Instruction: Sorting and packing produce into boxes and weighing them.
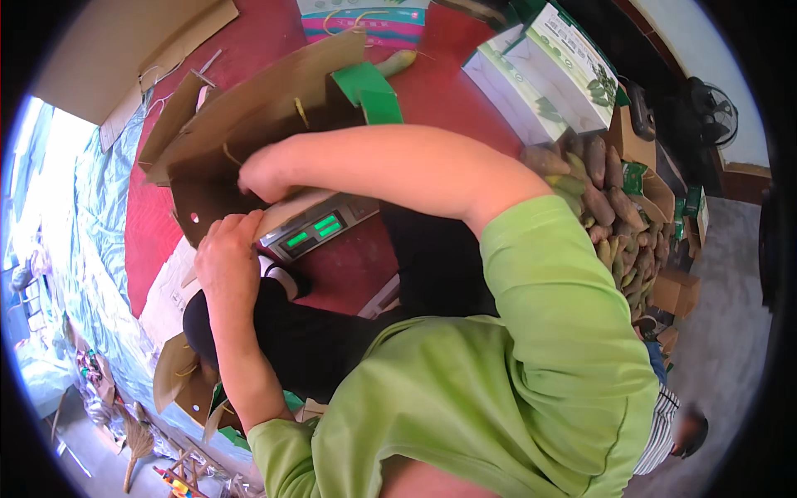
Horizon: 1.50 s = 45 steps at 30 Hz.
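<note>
An open brown cardboard box (274,95), green on its inner right flap (365,87), rests on a digital scale with a lit green display (312,232). My left hand (228,253) grips the near edge of the box, fingers bent over the cardboard. Over the box's opening reaches my right hand (267,173), bent down at the wrist. Its fingertips are partly hidden and slightly blurred, so I cannot make out whether they hold anything. The box's inside is mostly hidden by my right forearm.
Red flooring surrounds the scale. White-and-green gift cartons (552,70) stand at far right, beside a heap of long, sweet-potato-like roots (618,207). A fan (710,112) stands behind them. Another person (668,427) is at lower right. Plastic sheeting (95,224) lies left.
</note>
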Each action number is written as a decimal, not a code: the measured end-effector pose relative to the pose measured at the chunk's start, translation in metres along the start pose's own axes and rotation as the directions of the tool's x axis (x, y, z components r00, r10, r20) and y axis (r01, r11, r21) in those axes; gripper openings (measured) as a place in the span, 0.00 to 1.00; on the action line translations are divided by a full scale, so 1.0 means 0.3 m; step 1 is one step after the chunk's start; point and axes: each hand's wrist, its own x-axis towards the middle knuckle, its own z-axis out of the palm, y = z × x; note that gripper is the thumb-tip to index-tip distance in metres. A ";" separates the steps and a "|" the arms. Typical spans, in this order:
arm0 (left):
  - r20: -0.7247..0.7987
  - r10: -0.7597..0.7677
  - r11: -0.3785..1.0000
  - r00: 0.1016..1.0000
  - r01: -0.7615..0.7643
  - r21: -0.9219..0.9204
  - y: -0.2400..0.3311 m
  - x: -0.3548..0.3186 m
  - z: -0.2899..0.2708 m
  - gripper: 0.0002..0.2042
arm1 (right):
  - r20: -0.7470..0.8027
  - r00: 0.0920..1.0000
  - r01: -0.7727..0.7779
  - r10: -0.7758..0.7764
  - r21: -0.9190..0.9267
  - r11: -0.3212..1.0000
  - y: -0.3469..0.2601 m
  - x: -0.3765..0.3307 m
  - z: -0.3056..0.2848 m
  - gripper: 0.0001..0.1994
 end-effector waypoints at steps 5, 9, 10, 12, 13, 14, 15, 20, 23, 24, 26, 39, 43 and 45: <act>0.036 -0.012 1.000 0.999 0.013 -0.028 0.009 0.000 -0.004 0.16 | -0.457 0.883 0.315 -0.105 0.412 0.855 0.002 -0.257 -0.168 0.23; 0.068 -0.031 0.999 0.997 0.033 -0.034 0.011 0.006 -0.004 0.18 | -0.643 0.751 0.333 0.151 0.565 0.754 0.036 -0.606 -0.202 0.21; 0.062 -0.047 0.998 0.997 0.049 -0.029 0.018 0.009 -0.012 0.16 | -0.686 0.687 0.372 0.238 0.614 0.697 0.067 -0.668 -0.162 0.20; 0.056 -0.079 0.996 0.995 0.081 -0.033 0.016 0.010 -0.004 0.14 | -0.694 0.582 0.370 0.424 0.690 0.623 0.142 -0.784 -0.052 0.19; 0.064 -0.068 0.997 0.996 0.071 -0.035 0.019 0.008 -0.004 0.14 | -0.669 0.537 0.327 0.514 0.727 0.604 0.167 -0.842 0.011 0.18; 0.059 -0.076 0.996 0.995 0.078 -0.038 0.027 0.015 -0.001 0.16 | -0.622 0.486 0.283 0.614 0.776 0.563 0.181 -0.897 0.079 0.17; 0.053 -0.086 0.995 0.995 0.088 -0.038 0.030 0.018 -0.002 0.18 | -0.569 0.428 0.247 0.702 0.821 0.515 0.193 -0.937 0.156 0.16; 0.016 -0.056 0.998 0.998 0.057 -0.034 0.002 0.004 0.008 0.17 | -0.167 0.272 0.000 0.948 0.985 0.174 0.285 -0.943 0.721 0.14; 0.005 -0.047 0.999 0.999 0.047 -0.025 0.012 0.019 0.022 0.17 | -0.041 0.298 -0.072 0.954 0.995 0.065 0.281 -0.928 1.136 0.12; 0.018 -0.038 0.999 0.999 0.038 -0.020 0.012 0.023 0.016 0.16 | 0.005 0.323 -0.224 0.947 0.972 0.071 0.258 -0.918 1.232 0.14; 0.022 -0.024 1.000 0.999 0.024 -0.001 -0.006 0.022 0.026 0.16 | 0.064 0.337 -0.368 0.939 0.927 0.069 0.192 -0.903 1.315 0.15; 0.018 -0.080 0.995 0.997 0.081 -0.054 0.019 0.047 0.031 0.15 | -0.043 -0.009 -0.992 0.999 0.128 -0.003 0.258 -1.248 1.395 0.18; 0.014 -0.078 0.997 0.997 0.079 -0.023 0.025 0.042 0.017 0.16 | 0.185 0.017 -0.998 0.983 -0.064 0.030 0.295 -1.338 1.475 0.25; 0.003 -0.080 0.996 0.997 0.080 -0.027 0.026 0.041 0.016 0.16 | 0.180 0.014 -1.000 0.984 -0.022 0.018 0.332 -1.347 1.513 0.22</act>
